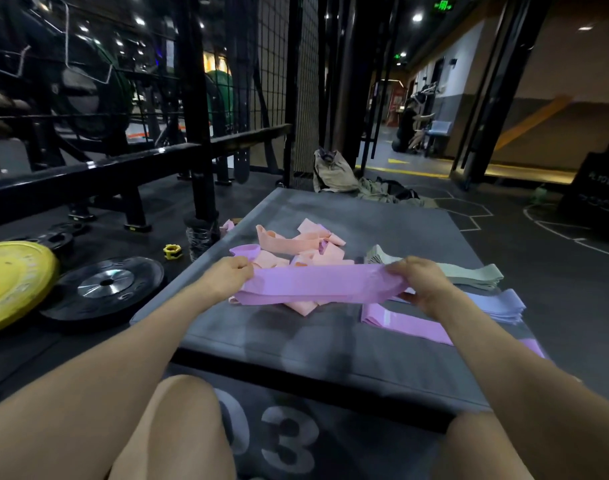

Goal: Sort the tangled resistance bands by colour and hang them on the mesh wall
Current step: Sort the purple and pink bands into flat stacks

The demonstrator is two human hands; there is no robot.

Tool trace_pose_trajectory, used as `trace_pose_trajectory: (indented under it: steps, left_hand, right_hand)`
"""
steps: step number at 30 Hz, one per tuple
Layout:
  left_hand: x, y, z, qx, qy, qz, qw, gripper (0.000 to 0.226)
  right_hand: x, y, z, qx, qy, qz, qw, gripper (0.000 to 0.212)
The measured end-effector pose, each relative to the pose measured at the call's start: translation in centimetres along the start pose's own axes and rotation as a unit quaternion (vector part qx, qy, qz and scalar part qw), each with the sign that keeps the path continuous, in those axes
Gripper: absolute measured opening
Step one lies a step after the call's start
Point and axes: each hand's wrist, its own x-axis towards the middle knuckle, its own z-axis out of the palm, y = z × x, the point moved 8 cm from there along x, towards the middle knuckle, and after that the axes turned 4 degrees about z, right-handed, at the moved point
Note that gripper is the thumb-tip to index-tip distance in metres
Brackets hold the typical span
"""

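Your bare knees frame the floor marking "03" point(272, 441) nearest the camera. Beyond them lies the grey mat point(331, 344), raised slightly off the dark floor.

Your left hand point(228, 277) and right hand point(422, 282) each pinch one end of a purple band point(317, 284), fingers curled closed over the fabric. The band is a wide, flat, matte loop, stretched level between the hands just above the mat, with a second layer sagging below the top one.

Under your right forearm a pink-lilac stack point(407, 322) lies flat on the mat, a pale label patch showing near its left end. Just beyond it, at the mat's right edge, sits a blue-lavender stack point(500, 306), and behind that a grey-green stack point(469, 273), both folded neatly.

Behind the held band, a peach tangle point(299, 244) lies loose and crumpled in mid-mat, with one more purple loop point(245, 251) touching its left side.

Left of the mat, a yellow plate point(12, 282) and a black plate point(105, 285) rest on the floor. Further back stands the mesh wall point(275, 74); whether any band hangs there, you cannot tell.
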Motion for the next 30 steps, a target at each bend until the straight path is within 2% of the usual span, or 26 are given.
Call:
trace_pose_trajectory:
  steps: [2, 5, 8, 12, 17, 24, 30]
  left_hand:
    - [-0.4, 0.3, 0.4, 0.018, -0.004, 0.020, 1.000, 0.008]
    - [-1.0, 0.2, 1.4, 0.064, -0.005, 0.035, 0.997, 0.021]
    - [-1.2, -1.0, 2.2, 0.070, 0.010, 0.007, 0.997, 0.025]
    - [-2.0, -2.7, 4.0, 0.046, 0.001, -0.039, 0.998, 0.029]
    - [-2.5, -4.5, 5.5, 0.071, -0.020, -0.074, 0.995, 0.031]
    - [-3.2, -5.3, 5.5, 0.114, -0.003, -0.104, 0.988, 0.017]
    - [-3.6, -5.0, 5.7, 0.082, -0.016, -0.115, 0.990, 0.029]
  right_hand:
    - [0.1, 1.0, -0.5, -0.042, -0.003, 0.010, 0.999, 0.031]
    - [0.2, 2.2, -1.1, -0.080, -0.007, 0.006, 0.997, 0.028]
    - [0.3, 3.6, -1.8, -0.149, 0.012, 0.000, 0.989, 0.019]
    - [0.0, 5.9, -2.4, -0.216, 0.022, 0.006, 0.976, 0.028]
    - [-0.1, 8.0, -3.5, -0.296, 0.039, 0.014, 0.954, 0.035]
    - [-0.8, 9.4, -4.6, -0.328, 0.046, 0.028, 0.943, 0.027]
    - [-1.4, 9.3, -5.9, -0.322, 0.089, 0.040, 0.942, 0.018]
